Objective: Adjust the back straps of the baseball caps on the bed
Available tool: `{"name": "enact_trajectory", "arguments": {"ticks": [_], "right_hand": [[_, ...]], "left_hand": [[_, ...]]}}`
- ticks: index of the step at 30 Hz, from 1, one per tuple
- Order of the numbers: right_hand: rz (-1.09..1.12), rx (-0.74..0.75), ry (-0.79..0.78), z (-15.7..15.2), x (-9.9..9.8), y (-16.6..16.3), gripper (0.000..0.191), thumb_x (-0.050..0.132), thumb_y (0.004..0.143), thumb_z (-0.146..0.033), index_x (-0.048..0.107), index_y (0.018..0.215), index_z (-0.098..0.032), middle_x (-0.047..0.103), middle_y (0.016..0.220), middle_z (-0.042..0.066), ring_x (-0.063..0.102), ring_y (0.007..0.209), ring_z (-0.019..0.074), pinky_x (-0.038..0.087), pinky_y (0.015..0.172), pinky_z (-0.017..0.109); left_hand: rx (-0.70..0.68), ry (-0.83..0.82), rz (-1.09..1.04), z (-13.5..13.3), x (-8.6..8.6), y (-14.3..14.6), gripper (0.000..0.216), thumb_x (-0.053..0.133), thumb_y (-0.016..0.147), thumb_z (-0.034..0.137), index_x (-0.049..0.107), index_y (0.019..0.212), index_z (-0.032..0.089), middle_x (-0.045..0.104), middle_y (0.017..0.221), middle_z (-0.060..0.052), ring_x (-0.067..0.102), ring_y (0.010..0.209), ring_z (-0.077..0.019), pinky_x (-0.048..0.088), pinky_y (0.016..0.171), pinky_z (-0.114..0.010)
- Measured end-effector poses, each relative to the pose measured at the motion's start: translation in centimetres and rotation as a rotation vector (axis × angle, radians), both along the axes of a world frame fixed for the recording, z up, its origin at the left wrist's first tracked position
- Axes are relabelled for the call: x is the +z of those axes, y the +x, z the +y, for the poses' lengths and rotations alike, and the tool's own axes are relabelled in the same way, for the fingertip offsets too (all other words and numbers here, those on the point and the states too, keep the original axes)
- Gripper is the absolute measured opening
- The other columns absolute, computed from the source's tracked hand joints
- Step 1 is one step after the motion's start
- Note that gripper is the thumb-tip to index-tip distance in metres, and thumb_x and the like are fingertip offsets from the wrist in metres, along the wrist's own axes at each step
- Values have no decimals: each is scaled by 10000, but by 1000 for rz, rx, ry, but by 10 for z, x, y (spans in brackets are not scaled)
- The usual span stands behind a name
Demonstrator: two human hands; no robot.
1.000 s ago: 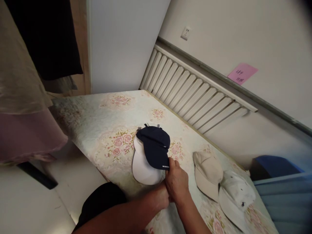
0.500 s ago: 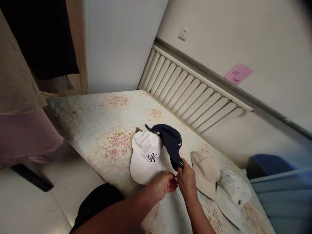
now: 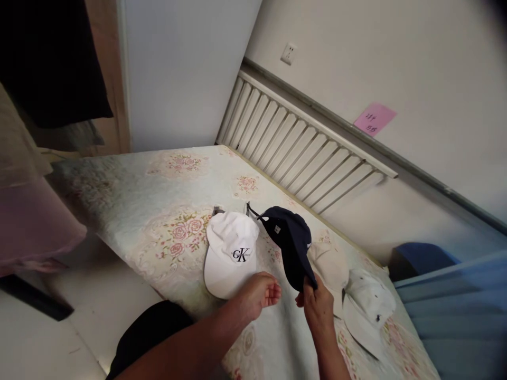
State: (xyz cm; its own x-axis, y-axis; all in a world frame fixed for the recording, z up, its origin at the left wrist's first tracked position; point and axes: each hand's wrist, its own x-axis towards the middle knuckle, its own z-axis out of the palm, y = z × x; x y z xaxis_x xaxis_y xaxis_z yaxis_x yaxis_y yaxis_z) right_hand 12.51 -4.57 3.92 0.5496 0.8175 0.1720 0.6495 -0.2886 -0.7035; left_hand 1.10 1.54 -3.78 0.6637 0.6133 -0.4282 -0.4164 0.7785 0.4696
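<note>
A navy baseball cap (image 3: 293, 237) is held by its brim in my right hand (image 3: 319, 303), tilted so that its dark inside and a small label show. Its back strap sticks out to the upper left. My left hand (image 3: 261, 295) has its fingers loosely curled in, with nothing seen in them. It is beside the brim of a white cap (image 3: 232, 253) with black letters on the front, which lies on the bed. A beige cap (image 3: 328, 261) lies partly hidden behind the navy cap and my right hand. Right of it rests a pale cap (image 3: 372, 301) with a small dark emblem.
The caps lie on a bed with a flowered cover (image 3: 158, 190). A white radiator (image 3: 301, 137) runs along the wall behind it. At the right are a blue cloth-like panel (image 3: 455, 311) and a dark blue rounded object (image 3: 422, 259). Clothes (image 3: 47, 63) hang at the left.
My right hand has carried the navy cap to the right, away from the white cap and partly over the beige one. My hands have moved apart. The view has shifted slightly.
</note>
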Motion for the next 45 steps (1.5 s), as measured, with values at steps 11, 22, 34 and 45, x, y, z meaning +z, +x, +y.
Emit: {"name": "enact_trajectory", "arguments": {"ticks": [11, 22, 34, 45], "right_hand": [[-100, 9, 0, -63, -31, 19, 503, 355, 823, -417, 593, 1123, -91, 540, 440, -26, 545, 442, 190, 448, 507, 298], [-408, 198, 101, -116, -100, 64, 499, 413, 751, -150, 517, 1235, -214, 676, 1049, 97, 652, 968, 244, 529, 802, 368], [-505, 106, 52, -139, -130, 93, 574, 415, 804, -136, 388, 1363, -264, 588, 1207, 104, 584, 1112, 248, 512, 874, 387], [-440, 79, 154, -156, -147, 100, 486, 461, 858, -268, 456, 1340, -208, 601, 1229, 121, 572, 1136, 278, 487, 925, 422]], "left_hand": [[55, 123, -365, -2, 17, -6, 246, 663, 725, 196, 601, 953, 127, 689, 876, -106, 653, 815, -189, 450, 765, -299], [31, 3, -548, -4, 28, -2, 365, 625, 815, 281, 588, 1140, 118, 685, 1075, -134, 601, 1091, -269, 395, 1001, -417], [60, -67, -507, -11, 19, 7, 292, 618, 811, 170, 623, 1100, 122, 707, 1048, -108, 571, 1152, -262, 378, 1043, -433], [77, -117, -484, -9, 13, 9, 219, 541, 867, 166, 636, 1054, 105, 712, 1010, -106, 617, 1075, -233, 412, 1014, -385]]}}
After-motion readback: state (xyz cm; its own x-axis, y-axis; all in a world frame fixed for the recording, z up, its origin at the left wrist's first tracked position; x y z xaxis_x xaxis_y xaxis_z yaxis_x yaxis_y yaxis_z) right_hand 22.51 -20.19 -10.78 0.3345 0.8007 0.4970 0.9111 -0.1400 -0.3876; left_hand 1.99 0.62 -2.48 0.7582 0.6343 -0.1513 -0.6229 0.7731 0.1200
